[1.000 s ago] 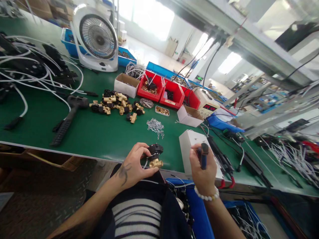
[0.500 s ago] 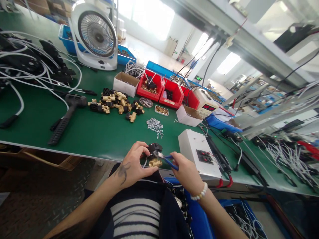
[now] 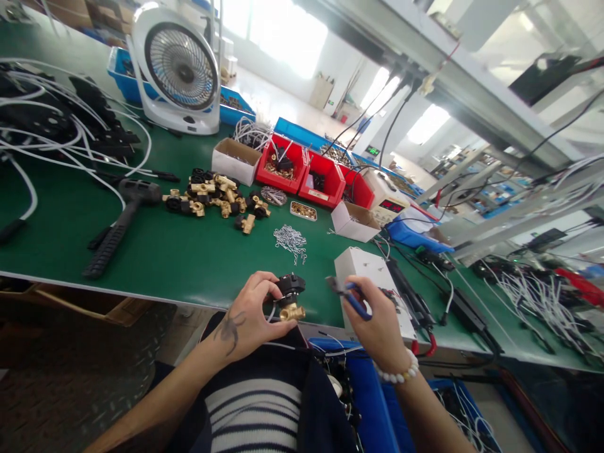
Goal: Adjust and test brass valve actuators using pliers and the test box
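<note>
At the bench's front edge my left hand [image 3: 257,308] is closed around a brass valve with a black top [image 3: 291,299]; the brass end points toward me and a pale cable runs below it. My right hand [image 3: 377,318] grips blue-handled pliers [image 3: 357,299], their jaws pointing left, apart from the valve and in front of a white box with switches [image 3: 361,267]. Beyond the valve lies a small heap of metal clips [image 3: 290,240]. Farther back is a pile of brass valve fittings [image 3: 221,192] with black parts.
A black hammer [image 3: 123,220] lies left on the green bench [image 3: 189,264]. Red bins [image 3: 283,165], a white carton [image 3: 236,160], a small tray of brass pieces [image 3: 303,211] and a fan [image 3: 179,69] stand behind. White cables [image 3: 70,129] tangle at far left.
My right hand has drawn the pliers away from the valve, to the right. My left hand stays in nearly the same place with the valve, whose black top and brass body now show more fully.
</note>
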Tool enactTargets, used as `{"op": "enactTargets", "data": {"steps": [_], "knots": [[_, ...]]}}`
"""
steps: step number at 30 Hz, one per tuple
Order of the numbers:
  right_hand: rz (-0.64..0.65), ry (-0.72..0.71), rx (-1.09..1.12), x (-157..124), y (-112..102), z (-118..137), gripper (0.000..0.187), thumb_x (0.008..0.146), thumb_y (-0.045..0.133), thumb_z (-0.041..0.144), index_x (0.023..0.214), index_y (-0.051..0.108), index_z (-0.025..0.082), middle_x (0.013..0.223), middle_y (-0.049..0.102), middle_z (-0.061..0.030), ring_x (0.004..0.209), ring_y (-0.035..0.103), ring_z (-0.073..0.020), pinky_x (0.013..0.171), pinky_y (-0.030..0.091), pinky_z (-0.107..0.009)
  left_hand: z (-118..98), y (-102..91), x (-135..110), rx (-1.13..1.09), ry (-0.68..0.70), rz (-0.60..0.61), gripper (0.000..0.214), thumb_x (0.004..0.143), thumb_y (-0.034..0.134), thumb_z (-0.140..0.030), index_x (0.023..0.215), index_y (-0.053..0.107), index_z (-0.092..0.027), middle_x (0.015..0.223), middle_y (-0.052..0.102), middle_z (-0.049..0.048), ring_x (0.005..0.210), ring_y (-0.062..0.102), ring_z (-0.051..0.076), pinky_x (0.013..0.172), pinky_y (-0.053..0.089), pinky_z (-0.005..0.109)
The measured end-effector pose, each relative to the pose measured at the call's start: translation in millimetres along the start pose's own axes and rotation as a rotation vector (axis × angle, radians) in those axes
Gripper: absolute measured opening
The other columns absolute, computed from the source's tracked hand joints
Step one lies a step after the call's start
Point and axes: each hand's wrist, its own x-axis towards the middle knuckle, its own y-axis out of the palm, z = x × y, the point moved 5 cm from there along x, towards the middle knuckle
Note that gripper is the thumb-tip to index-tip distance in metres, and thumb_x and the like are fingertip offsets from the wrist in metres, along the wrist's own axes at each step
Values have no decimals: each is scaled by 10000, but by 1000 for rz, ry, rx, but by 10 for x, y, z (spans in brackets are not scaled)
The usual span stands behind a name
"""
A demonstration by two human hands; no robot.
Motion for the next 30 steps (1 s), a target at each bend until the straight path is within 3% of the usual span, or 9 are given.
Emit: {"op": "enactTargets", "data": {"steps": [2, 7, 9, 12, 13, 18, 24, 28, 30], "knots": [[-82, 29, 2, -12, -34, -24, 139, 861, 444, 178, 937, 557, 204, 721, 601, -8, 595, 556, -151, 598, 426, -250, -5, 0, -2, 2, 0, 1, 282, 654, 755, -237, 826, 536, -192, 1118, 529, 103, 1080, 554, 274, 922, 518, 488], [227, -86, -83, -9, 180, 13, 158, 761, 503, 99, 815, 593, 217, 696, 618, -7, 582, 559, -152, 540, 370, -244, -7, -11, 5, 10, -3, -4, 288, 643, 760, -233, 821, 538, -186, 1099, 529, 109, 1071, 559, 287, 885, 533, 486], [130, -75, -46, 18, 108, 0, 142, 818, 481, 138, 868, 591, 213, 748, 634, -20, 636, 582, -162, 582, 404, -253, -2, -14, 9, 10, -3, -7, 289, 646, 761, -240, 818, 535, -187, 1097, 529, 108, 1067, 564, 285, 883, 535, 481], [-173, 29, -11, 10, -65, -57, 124, 885, 439, 215, 946, 547, 202, 772, 618, -27, 657, 576, -170, 614, 434, -269, 8, -11, 12, 10, 3, -5, 290, 648, 763, -245, 818, 532, -193, 1098, 533, 97, 1069, 566, 275, 917, 523, 482], [-177, 49, -35, 1, -60, -60, 124, 883, 430, 207, 943, 539, 201, 751, 606, -22, 630, 561, -168, 595, 426, -268, 11, -11, 12, 10, 5, -4, 291, 647, 763, -242, 818, 532, -195, 1101, 533, 94, 1070, 566, 271, 925, 520, 480], [269, -69, -153, -4, 186, 49, 161, 761, 506, 90, 831, 574, 219, 695, 609, -2, 558, 539, -154, 530, 375, -257, 9, -17, 14, 16, 7, -10, 297, 638, 768, -238, 804, 524, -202, 1102, 525, 85, 1061, 566, 263, 890, 537, 452], [-88, -5, -75, 6, -4, -2, 157, 874, 417, 154, 964, 531, 214, 764, 592, -17, 629, 556, -162, 616, 441, -273, 3, -21, 10, 13, 8, -6, 300, 640, 772, -231, 804, 523, -202, 1095, 533, 84, 1059, 568, 262, 891, 535, 452], [115, -102, -94, -4, 157, 64, 173, 743, 512, 80, 815, 574, 224, 656, 575, 14, 529, 518, -138, 514, 359, -244, 7, -24, 11, 19, 8, 1, 300, 639, 771, -227, 804, 523, -197, 1098, 527, 92, 1055, 568, 266, 866, 544, 443], [135, -110, -88, 17, 129, 79, 173, 766, 501, 86, 840, 582, 220, 683, 597, 4, 555, 537, -144, 528, 370, -245, 10, -22, 13, 19, 9, 2, 297, 641, 771, -226, 801, 522, -195, 1095, 526, 92, 1053, 569, 264, 875, 542, 444]]}}
